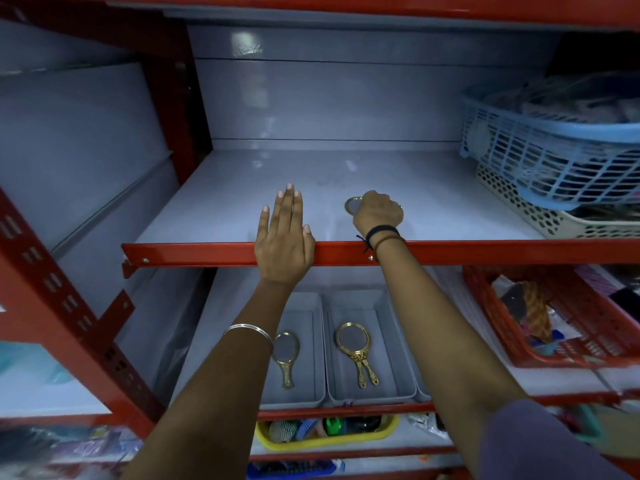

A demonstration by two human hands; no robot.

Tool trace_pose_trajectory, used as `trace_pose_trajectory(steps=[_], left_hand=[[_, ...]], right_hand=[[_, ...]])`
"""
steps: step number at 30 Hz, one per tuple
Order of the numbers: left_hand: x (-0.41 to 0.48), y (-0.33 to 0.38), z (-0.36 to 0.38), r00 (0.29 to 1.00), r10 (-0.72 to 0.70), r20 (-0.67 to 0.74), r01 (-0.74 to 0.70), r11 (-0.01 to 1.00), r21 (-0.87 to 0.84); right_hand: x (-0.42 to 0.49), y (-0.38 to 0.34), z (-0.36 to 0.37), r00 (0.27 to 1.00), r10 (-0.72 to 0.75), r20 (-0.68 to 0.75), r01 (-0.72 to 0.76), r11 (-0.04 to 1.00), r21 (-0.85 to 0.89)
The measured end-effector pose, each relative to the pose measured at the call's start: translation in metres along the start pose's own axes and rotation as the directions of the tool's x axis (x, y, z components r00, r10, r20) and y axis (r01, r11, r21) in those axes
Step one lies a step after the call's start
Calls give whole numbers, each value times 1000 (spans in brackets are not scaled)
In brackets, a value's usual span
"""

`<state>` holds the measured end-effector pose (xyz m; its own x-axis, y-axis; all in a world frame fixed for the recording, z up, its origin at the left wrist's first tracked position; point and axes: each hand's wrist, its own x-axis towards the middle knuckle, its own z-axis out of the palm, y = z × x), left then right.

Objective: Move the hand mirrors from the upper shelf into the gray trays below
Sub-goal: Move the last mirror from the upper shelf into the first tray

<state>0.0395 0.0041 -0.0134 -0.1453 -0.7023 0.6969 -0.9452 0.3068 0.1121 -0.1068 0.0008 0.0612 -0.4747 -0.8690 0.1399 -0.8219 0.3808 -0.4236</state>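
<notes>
Up on the gray upper shelf (242,202), two bare hands. Left hand (284,233) flat and spread, fingers straight, palm down across the shelf's red front lip (194,252), gripping nothing. Right hand (378,213) curled into a loose fist over a gold hand mirror (352,204), fingers closed around it; only part of the round rim showing at the left of the knuckles, the rest hidden under the hand. Mirror low on the shelf surface, near the front edge; touching the surface or just lifted, cannot tell. Silver bangle (248,332) on the left forearm, dark cords (381,233) around the right wrist.

Below, on the next shelf, gray trays side by side. Left tray (304,393) holding one gold mirror (286,358), lying flat, handle toward the front, partly covered by the left forearm. Middle tray (372,393) holding two gold mirrors (356,351) stacked, heads together, handles splayed slightly apart toward the front. Sliver of a third tray (420,393) beside it, mostly hidden behind the right forearm.

At the right of the upper shelf, a blue basket (554,147) tilted on top of a cream basket (512,202), well apart from the hands. Red basket (502,320) at the right of the lower shelf, yellow bin (325,441) of small items one shelf down.
</notes>
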Motion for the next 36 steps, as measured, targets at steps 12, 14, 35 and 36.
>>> trace_pose_trajectory(steps=[12, 14, 35, 36], left_hand=[[-5, -1, -8, 1000, 3, 2, -3, 1000, -17], [-10, -10, -9, 1000, -7, -13, 7, 1000, -25], [-15, -58, 3, 981, 147, -130, -130, 983, 131], [-15, -58, 4, 980, 148, -131, -130, 982, 139]], right_hand=[[9, 30, -18, 966, -6, 259, -163, 763, 626], [-9, 33, -25, 952, -85, 293, -187, 598, 779], [-136, 75, 187, 616, -92, 782, -547, 665, 509], [-134, 71, 199, 619, -66, 782, -550, 675, 492]])
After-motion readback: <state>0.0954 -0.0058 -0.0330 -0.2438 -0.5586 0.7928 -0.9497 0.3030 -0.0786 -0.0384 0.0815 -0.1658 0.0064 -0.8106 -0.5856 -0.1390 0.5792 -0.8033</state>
